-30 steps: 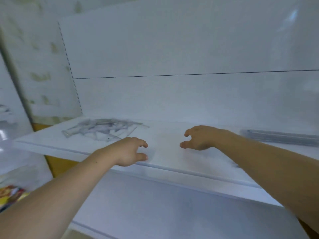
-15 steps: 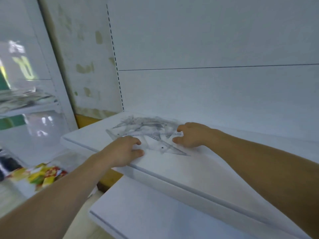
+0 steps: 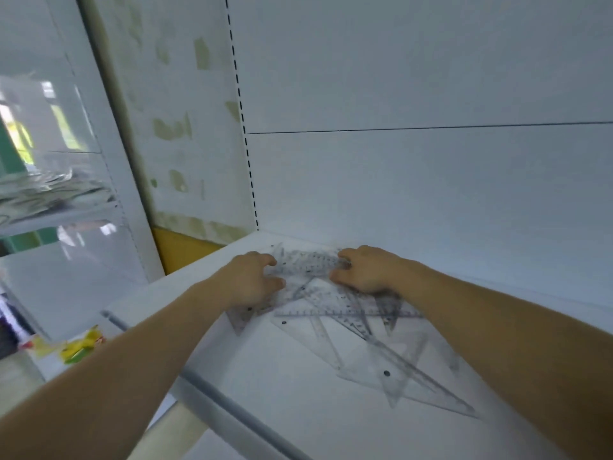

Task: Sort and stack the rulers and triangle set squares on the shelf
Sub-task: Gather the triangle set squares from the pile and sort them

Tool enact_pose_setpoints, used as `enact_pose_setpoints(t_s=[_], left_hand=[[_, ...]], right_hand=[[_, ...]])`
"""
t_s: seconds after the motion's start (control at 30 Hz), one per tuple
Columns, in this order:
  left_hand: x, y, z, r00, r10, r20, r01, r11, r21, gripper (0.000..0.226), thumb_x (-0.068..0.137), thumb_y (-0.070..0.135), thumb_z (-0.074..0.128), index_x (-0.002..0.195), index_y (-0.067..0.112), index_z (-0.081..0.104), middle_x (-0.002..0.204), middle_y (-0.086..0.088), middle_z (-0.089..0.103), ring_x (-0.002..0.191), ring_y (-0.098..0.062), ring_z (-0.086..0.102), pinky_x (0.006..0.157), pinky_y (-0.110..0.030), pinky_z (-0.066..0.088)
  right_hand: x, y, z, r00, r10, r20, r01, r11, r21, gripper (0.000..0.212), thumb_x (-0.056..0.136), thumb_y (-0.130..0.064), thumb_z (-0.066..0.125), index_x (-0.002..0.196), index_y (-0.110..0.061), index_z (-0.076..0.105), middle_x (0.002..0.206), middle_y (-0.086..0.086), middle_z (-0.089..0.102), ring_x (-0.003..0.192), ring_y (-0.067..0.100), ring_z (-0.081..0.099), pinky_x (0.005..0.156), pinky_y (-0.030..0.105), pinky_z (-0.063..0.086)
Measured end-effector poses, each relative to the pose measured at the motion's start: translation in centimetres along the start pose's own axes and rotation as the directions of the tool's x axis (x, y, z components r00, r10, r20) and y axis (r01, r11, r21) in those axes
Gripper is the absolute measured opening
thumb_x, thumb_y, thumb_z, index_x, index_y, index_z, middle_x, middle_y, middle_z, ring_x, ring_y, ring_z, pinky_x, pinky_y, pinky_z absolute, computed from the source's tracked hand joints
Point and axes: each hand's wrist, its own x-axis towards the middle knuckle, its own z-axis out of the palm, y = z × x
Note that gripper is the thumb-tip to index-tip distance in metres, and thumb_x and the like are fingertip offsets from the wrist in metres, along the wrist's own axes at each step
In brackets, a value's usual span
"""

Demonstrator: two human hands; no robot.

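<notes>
A white shelf [image 3: 298, 410] is running from the lower middle up to a back corner, with a grey rail lining its front edge. Behind it a white back panel [image 3: 414, 180] is rising, crossed by one thin horizontal seam. A slotted upright [image 3: 247, 154] is standing at the panel's left edge. Left of that, a pale wall [image 3: 179, 127] is showing greenish patches, and a yellow strip [image 3: 179, 247] is running along its foot.

Further left, a neighbouring shelf [image 3: 59, 220] is carrying a blurred heap [image 3: 53, 190] too smeared to identify. Below it, yellow and green packets [image 3: 79, 346] are lying low down.

A pile of clear rulers and set squares [image 3: 348, 313] is lying criss-crossed on the shelf near the back corner, spreading toward the front right. One large set square [image 3: 386, 373] is lying nearest the front.

Both forearms are reaching in from below. The right hand [image 3: 365, 270] is sitting on the far right part of the pile, its grip clamped on the right end of a ruler [image 3: 308, 262] that is lying across the pile's far side between the two hands. The left hand [image 3: 252, 280] is resting on the pile's left edge with its fingers curled at the ruler's left end. Whether its grip is holding anything I cannot tell through the blur.
</notes>
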Motion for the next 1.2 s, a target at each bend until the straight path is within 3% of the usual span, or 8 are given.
enact_pose_setpoints(t_s=[0.13,0.23,0.33,0.57,0.8,0.97,1.07,1.2], left_hand=[[3.8,0.0,-0.2,0.979,0.18,0.1,-0.169,0.979,-0.113,0.071,0.088,0.054,0.051,0.147,0.023,0.025,0.155,0.001,0.023,0.141,-0.018,0.024,0.112,-0.029,0.019],[5.6,0.4,0.1,0.933,0.32,0.164,-0.3,0.944,-0.14,0.061,0.089,0.052,0.05,0.136,0.013,0.045,0.144,-0.01,0.042,0.129,-0.027,0.044,0.103,-0.033,0.034],[6.8,0.5,0.2,0.893,0.435,0.112,-0.402,0.885,-0.234,0.035,0.084,0.044,0.062,0.101,0.014,0.063,0.116,-0.01,0.061,0.101,-0.027,0.058,0.08,-0.029,0.042],[6.8,0.9,-0.2,0.825,0.562,-0.06,-0.55,0.773,-0.317,0.014,0.085,0.033,0.065,0.089,0.02,0.06,0.094,0.005,0.058,0.088,-0.015,0.055,0.067,-0.021,0.039],[5.7,1.4,-1.0,0.847,0.524,-0.085,-0.505,0.746,-0.433,0.016,0.094,0.03,0.051,0.098,0.022,0.064,0.094,0.002,0.061,0.085,-0.017,0.056,0.068,-0.026,0.04],[4.2,2.4,-1.4,0.906,0.411,-0.105,-0.39,0.711,-0.585,0.013,0.092,0.017,0.052,0.09,0.018,0.065,0.079,0.01,0.061,0.074,-0.01,0.055,0.061,-0.021,0.039],[3.1,2.7,-1.7,0.934,0.329,-0.144,-0.338,0.673,-0.657,0.014,0.087,0.014,0.058,0.077,0.022,0.064,0.082,0.008,0.067,0.073,-0.008,0.057,0.061,-0.021,0.041],[1.2,3.0,-1.7,0.955,0.272,-0.119,-0.267,0.612,-0.744,0.014,0.095,0.014,0.046,0.084,0.018,0.054,0.085,-0.002,0.07,0.061,-0.015,0.06,0.064,-0.029,0.044]], right_hand=[[0.2,-0.2,0.1,0.997,0.01,-0.077,-0.009,1.0,0.015,0.05,0.092,-0.057,0.046,0.125,-0.02,0.052,0.12,0.004,0.051,0.105,0.022,0.05,0.09,0.034,0.042],[-0.9,-0.5,0.1,0.989,0.09,-0.119,-0.086,0.996,0.039,0.042,0.092,-0.052,0.05,0.114,-0.017,0.058,0.109,0.001,0.053,0.104,0.022,0.051,0.09,0.034,0.042],[-2.2,-0.8,0.3,0.968,0.186,-0.17,-0.182,0.983,0.039,0.045,0.091,-0.049,0.055,0.123,-0.017,0.054,0.112,-0.001,0.051,0.102,0.017,0.048,0.089,0.028,0.039],[-5.9,-1.5,-0.9,0.877,0.414,-0.242,-0.369,0.905,0.213,0.034,0.092,-0.028,0.059,0.124,-0.018,0.057,0.111,0.0,0.056,0.093,0.012,0.049,0.081,0.023,0.036],[-9.1,-0.7,-1.0,0.82,0.527,-0.224,-0.461,0.839,0.289,0.029,0.094,-0.021,0.055,0.121,-0.013,0.062,0.121,0.003,0.06,0.089,0.011,0.051,0.079,0.021,0.037],[-10.6,0.0,-1.1,0.799,0.562,-0.214,-0.425,0.78,0.46,0.023,0.093,-0.01,0.05,0.107,-0.01,0.068,0.088,-0.001,0.063,0.077,0.014,0.058,0.066,0.023,0.044],[-11.0,0.4,-1.0,0.806,0.548,-0.224,-0.431,0.802,0.413,0.022,0.094,-0.013,0.05,0.099,-0.007,0.07,0.093,0.002,0.065,0.083,0.02,0.06,0.074,0.03,0.047],[-11.1,1.5,-0.4,0.823,0.515,-0.241,-0.387,0.818,0.426,0.019,0.092,-0.002,0.049,0.102,-0.014,0.059,0.11,0.005,0.065,0.08,0.013,0.055,0.075,0.026,0.049]])
